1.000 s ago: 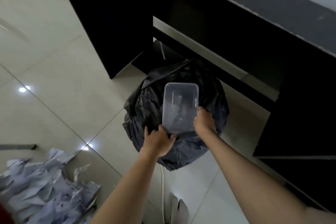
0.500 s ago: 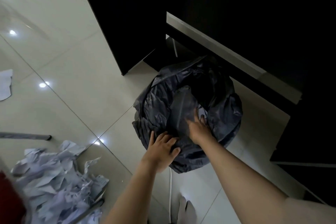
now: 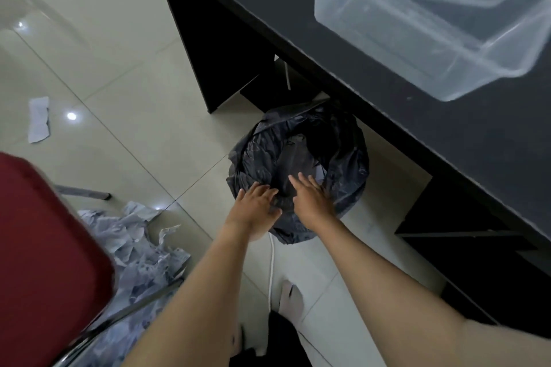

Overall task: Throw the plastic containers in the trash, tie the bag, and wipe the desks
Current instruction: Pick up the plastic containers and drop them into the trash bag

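Neither hand holds anything: the left hand (image 3: pixel 257 202) lies with its fingers spread on the near rim of the black bag (image 3: pixel 351 170), and the right hand (image 3: pixel 310 197), fingers straight, reaches just over that rim into the mouth; whether its fingertips touch the plastic inside I cannot tell, since the hollow is dark. The bag lines a bin directly under both palms, tucked half beneath the edge of the desk (image 3: pixel 387 74). Up and to the right of the hands, well apart from them, a clear plastic container (image 3: pixel 417 39) sits on the desk top, with what looks like a second one nested in or behind it.

The container should be light and fairly stiff, smooth and a bit slippery, likely to flex if squeezed hard; the best hold is probably on the rim or across two opposite walls, one hand being enough. The bag is thin, soft and crinkly, easy to tear on a sharp corner; for tying, I would gather the loose film at the rim on opposite sides, where the left hand already rests.
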